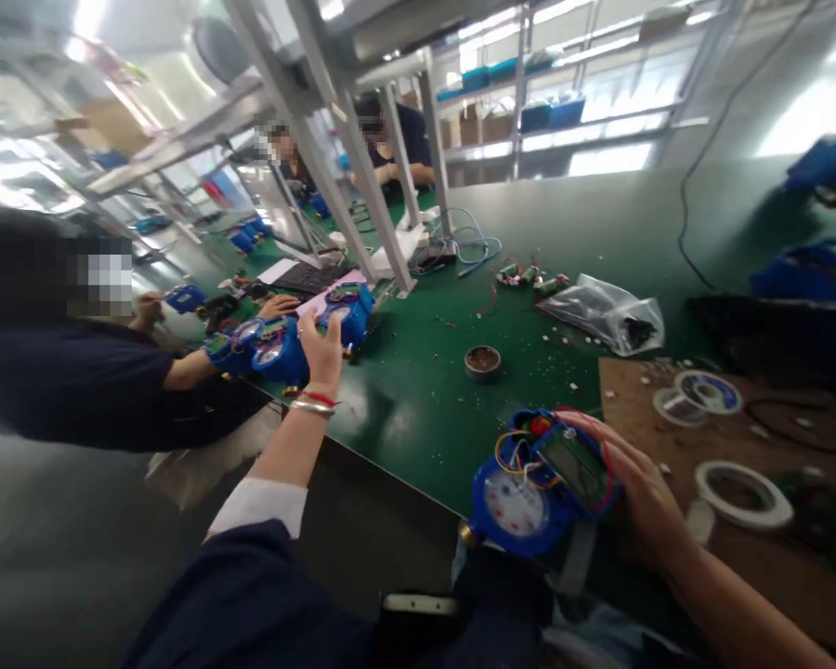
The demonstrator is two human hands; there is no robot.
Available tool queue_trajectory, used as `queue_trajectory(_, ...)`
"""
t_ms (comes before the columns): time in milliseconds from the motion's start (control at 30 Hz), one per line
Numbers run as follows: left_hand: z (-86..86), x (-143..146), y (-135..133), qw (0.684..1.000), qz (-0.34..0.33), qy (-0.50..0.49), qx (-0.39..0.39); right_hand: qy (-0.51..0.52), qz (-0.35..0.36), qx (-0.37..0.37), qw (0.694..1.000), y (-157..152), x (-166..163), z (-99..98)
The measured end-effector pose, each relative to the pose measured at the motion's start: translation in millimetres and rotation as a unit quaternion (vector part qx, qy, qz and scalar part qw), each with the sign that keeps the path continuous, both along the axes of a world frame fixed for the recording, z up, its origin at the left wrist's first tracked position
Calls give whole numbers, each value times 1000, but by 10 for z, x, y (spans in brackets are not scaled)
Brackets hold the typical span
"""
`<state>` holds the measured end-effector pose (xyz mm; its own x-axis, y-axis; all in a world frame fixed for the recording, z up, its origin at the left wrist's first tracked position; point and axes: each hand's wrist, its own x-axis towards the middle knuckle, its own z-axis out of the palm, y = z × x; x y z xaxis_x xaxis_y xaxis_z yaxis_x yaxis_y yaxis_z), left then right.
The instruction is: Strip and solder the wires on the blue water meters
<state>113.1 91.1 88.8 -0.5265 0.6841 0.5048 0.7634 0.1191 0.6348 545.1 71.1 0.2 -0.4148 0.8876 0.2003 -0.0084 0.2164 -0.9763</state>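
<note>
My right hand holds a blue water meter near the table's front edge; the meter has a white dial, a green display module and coloured wires on top. My left hand reaches far out to the left and rests its fingers on another blue meter in a row of blue meters. My left wrist wears bangles and a red string. A co-worker's hand lies right beside that row.
A co-worker in dark clothes sits at the left; two more people sit at the far end. On the green table lie a small round tin, a plastic bag, tape rolls and solder spools on a brown board.
</note>
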Motion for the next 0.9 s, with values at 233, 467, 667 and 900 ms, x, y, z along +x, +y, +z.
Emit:
queue_trajectory(233,-206,1324,-789,882,-355,-222,-216,39,-1,-21,999,-9,-7,94)
queue_trajectory(467,-300,1932,-1095,724,-411,-464,-303,71,19,-37,997,-78,15,113)
queue_trajectory(667,-329,2087,-1156,704,-409,-505,-286,67,6,-24,997,-91,50,103)
queue_trajectory(900,-354,2151,-1215,709,-403,-507,-279,88,3,-54,995,-126,52,78)
